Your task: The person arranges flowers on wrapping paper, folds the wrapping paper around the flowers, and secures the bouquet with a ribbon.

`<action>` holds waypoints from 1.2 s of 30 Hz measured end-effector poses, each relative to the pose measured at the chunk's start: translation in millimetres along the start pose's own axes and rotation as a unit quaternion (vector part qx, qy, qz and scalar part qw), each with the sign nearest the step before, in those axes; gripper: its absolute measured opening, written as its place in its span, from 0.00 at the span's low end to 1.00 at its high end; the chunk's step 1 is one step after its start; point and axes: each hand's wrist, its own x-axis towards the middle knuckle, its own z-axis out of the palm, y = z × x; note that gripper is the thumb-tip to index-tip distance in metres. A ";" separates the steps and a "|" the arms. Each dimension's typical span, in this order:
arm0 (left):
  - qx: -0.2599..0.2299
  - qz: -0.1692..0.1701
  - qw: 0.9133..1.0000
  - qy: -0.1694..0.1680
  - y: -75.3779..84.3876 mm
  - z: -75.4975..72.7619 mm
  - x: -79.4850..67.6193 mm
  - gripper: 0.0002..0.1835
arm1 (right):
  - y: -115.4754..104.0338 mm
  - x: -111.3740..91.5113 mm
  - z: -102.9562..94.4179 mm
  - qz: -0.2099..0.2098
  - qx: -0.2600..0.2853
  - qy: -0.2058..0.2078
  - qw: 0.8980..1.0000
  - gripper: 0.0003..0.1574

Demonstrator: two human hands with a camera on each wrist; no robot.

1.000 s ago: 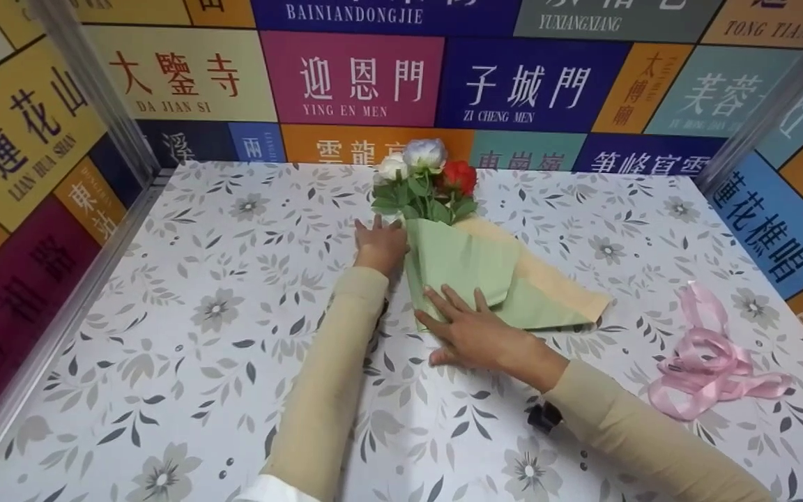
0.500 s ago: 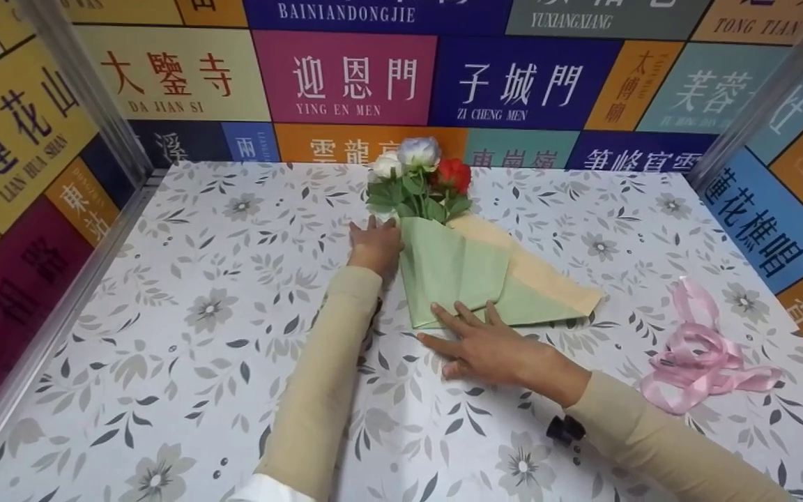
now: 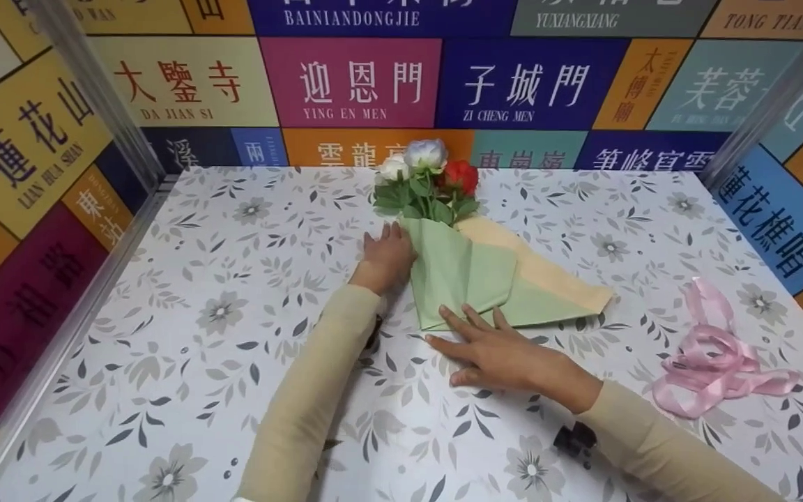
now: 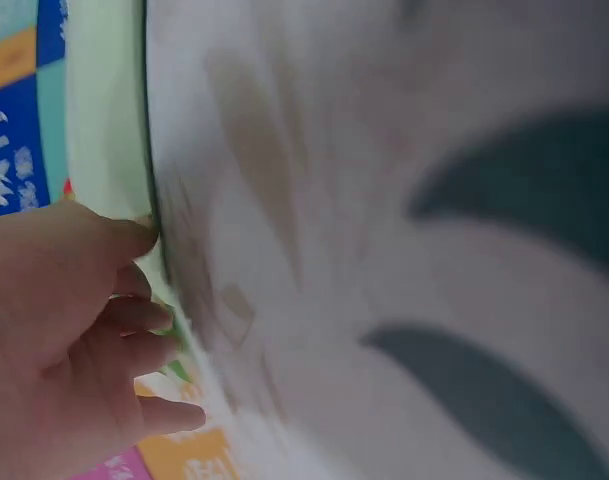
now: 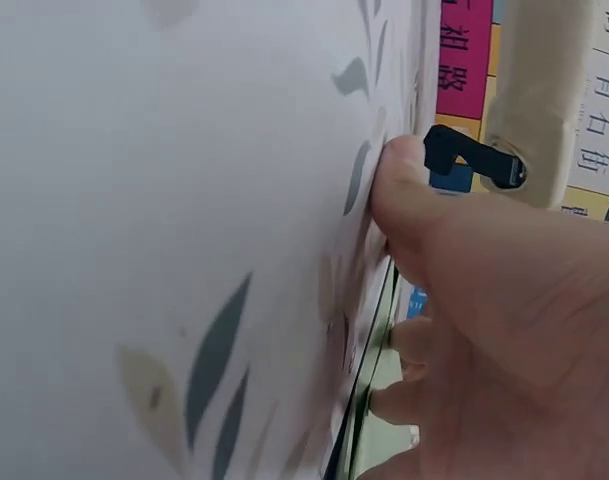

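Note:
A bouquet lies at the middle of the table: a white flower (image 3: 393, 169), a pale lilac flower (image 3: 426, 155) and a red flower (image 3: 460, 177) above green leaves. Folded green wrapping paper (image 3: 443, 272) covers the stems, with peach paper (image 3: 548, 268) showing to its right. My left hand (image 3: 386, 258) rests against the paper's upper left edge; in the left wrist view its thumb touches the green edge and the fingers are loosely bent. Spread and fairly straight, the fingers of my right hand (image 3: 506, 352) touch the paper's lower edge, its thumb on the table.
A loose heap of pink ribbon (image 3: 712, 362) lies to the right on the flower-patterned table (image 3: 234, 411). Panels with coloured lettering (image 3: 353, 80) stand behind and at both sides. Small black wrist cameras (image 3: 576, 439) hang under the sleeves.
My left hand has slid slightly down, closer against the paper's edge. The right hand has drawn down and right, off most of the paper to its lower edge. The bouquet stays put.

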 end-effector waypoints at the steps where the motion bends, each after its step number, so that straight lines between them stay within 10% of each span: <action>1: -0.004 0.007 1.000 -0.008 1.3 -2.2 -2.7 0.34 | -0.5 -0.4 0.5 0.000 -0.006 0.008 1.000 0.45; 20: -0.020 0.140 0.985 -0.100 74.4 -21.5 -71.1 0.39 | 50.0 -60.9 -17.7 0.121 0.040 0.195 0.972 0.44; 36: -0.036 0.108 0.984 -0.139 88.8 4.8 -84.5 0.46 | 111.0 -103.1 -14.7 0.218 0.070 0.155 0.961 0.54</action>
